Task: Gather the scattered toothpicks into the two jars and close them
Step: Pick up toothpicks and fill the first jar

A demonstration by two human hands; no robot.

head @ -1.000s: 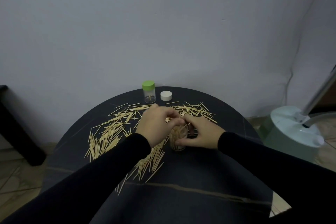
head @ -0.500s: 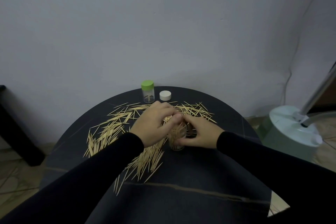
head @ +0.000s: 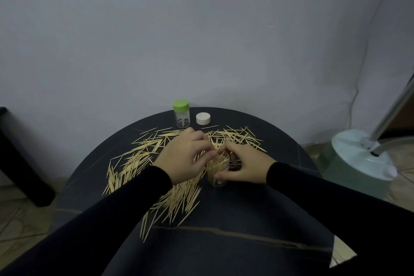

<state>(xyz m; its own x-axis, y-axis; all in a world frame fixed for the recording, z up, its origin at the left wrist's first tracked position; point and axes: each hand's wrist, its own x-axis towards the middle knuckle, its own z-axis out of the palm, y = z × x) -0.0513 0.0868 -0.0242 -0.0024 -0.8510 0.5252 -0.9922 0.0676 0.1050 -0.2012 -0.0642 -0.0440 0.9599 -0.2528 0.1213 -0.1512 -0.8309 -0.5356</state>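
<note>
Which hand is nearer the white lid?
Left. The left hand lies just in front of the white lid; the right hand sits farther back, to its right.

Single head-mounted wide-angle view, looking forward and down from close above onto a round dark table (head: pixel 257 219) set against a pale wall (head: pixel 201 29).

Dim, flat indoor light, cool grey cast; soft shadows beneath the fingers (head: pixel 202 141); wide-angle bending toward the edges; slight softness throughout, no glare
</note>
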